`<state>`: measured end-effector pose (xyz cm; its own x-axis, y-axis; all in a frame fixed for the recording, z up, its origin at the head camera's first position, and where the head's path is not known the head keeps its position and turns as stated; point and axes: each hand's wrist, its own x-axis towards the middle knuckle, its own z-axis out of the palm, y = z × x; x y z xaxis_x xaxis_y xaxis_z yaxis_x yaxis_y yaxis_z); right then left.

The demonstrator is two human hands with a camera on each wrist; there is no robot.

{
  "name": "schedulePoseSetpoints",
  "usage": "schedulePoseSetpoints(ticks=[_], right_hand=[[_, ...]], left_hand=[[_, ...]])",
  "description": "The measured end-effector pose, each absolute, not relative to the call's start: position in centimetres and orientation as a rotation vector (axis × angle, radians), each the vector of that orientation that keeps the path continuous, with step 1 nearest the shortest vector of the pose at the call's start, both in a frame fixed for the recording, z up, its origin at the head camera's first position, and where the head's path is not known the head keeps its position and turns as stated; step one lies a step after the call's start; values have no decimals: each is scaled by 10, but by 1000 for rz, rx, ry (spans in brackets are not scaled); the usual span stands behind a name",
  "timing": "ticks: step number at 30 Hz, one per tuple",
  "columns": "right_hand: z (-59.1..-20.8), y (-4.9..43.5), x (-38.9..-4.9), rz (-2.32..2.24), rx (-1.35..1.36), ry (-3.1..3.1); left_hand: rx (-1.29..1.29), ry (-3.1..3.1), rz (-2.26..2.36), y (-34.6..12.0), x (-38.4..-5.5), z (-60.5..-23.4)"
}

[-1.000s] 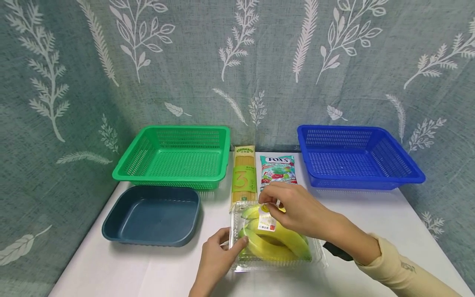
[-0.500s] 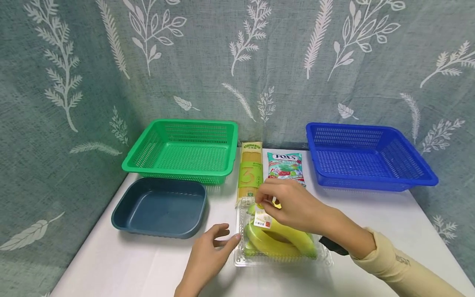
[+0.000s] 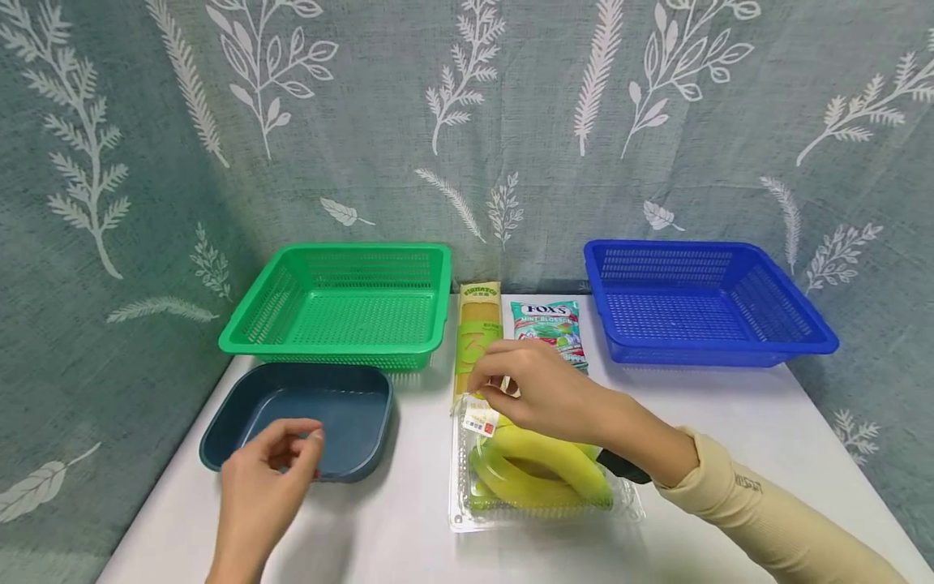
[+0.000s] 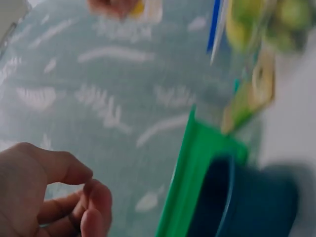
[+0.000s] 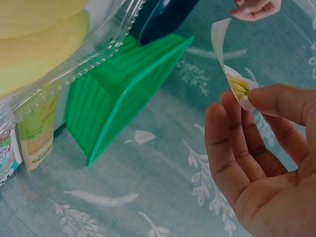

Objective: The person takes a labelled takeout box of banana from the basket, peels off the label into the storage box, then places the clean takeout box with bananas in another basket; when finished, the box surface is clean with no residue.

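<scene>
My right hand [image 3: 543,389] pinches a white paper label [image 3: 479,416] with a yellow picture between thumb and fingers. In the right wrist view the label [image 5: 228,64] hangs curled and apart from the box. Below that hand a clear plastic clamshell box [image 3: 467,519] of bananas [image 3: 536,466] lies on the table. My left hand [image 3: 266,483] is raised in front of the dark blue basin [image 3: 343,414], overlapping its near rim in the head view. Its fingers are loosely bent, thumb close to the fingertips, with nothing visible between them [image 4: 59,192].
A green basket [image 3: 343,345] stands behind the basin, and a blue basket [image 3: 700,353] at the back right. Between them lie a pack of spaghetti [image 3: 477,316] and a FOX'S candy bag [image 3: 547,324]. A patterned curtain [image 3: 365,122] encloses the white table [image 3: 730,446].
My left hand has left the box's side and moved left, up beside the basin. The right hand has shifted left with the label, which now is off the middle of the box.
</scene>
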<state>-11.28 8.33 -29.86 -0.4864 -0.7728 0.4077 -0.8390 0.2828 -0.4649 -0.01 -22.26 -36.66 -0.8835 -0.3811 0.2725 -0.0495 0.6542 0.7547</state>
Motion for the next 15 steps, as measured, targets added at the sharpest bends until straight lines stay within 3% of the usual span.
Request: schedulePoseSetpoints(ticks=[15], right_hand=[[-299,51,-116,1022,1594,-2390]], left_hand=[[512,-2387,-761,-317,-14,-372]])
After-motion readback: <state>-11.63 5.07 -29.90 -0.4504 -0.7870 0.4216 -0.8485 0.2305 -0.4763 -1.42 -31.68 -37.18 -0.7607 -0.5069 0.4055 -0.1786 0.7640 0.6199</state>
